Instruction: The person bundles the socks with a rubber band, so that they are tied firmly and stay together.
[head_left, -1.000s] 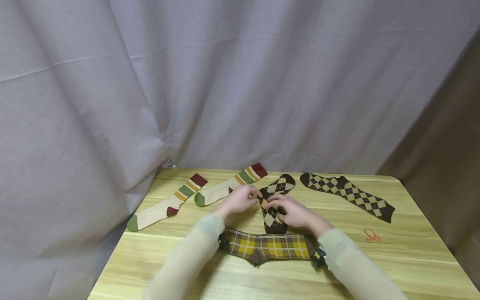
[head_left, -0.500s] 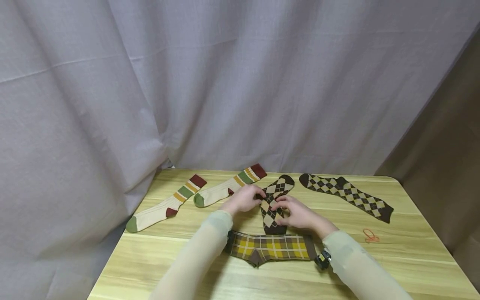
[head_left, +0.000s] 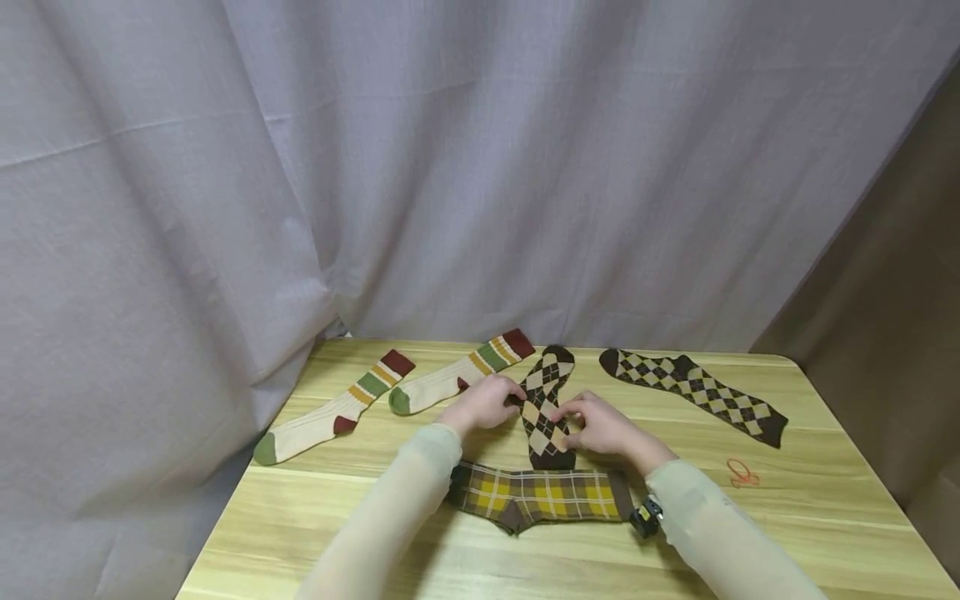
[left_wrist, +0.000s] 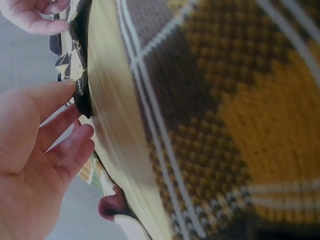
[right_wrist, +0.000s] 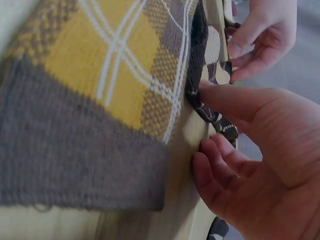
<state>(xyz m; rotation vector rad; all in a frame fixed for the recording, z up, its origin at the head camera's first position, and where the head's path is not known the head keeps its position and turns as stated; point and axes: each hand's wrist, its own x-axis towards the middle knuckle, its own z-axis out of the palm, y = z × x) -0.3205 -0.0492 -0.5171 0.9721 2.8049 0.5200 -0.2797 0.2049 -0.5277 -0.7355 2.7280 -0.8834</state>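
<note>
A dark brown argyle sock (head_left: 543, 417) with beige diamonds lies between my hands, its cuff toward me and its dark toe away. My left hand (head_left: 483, 404) pinches its left edge; in the left wrist view the thumb lies on the fabric with bent fingers beside it. From the other side my right hand (head_left: 602, 427) holds the right edge, thumb and forefinger on the knit and the other fingers curled. The held edges stand slightly raised in both wrist views. Just in front, a yellow and brown plaid sock (head_left: 551, 496) lies crosswise below my wrists.
Two cream socks with striped cuffs, one left sock (head_left: 307, 429) and one nearer sock (head_left: 435, 386), lie at the left. Another argyle sock (head_left: 693, 385) lies at the back right. An orange looped cord (head_left: 742, 473) sits on the wooden table (head_left: 817, 517). Grey curtain (head_left: 480, 183) hangs behind.
The argyle sock's toe end has swung left, so the sock lies straighter. My hands have shifted from over its middle out toward its edges, the right hand slightly rightward. Other socks stay put.
</note>
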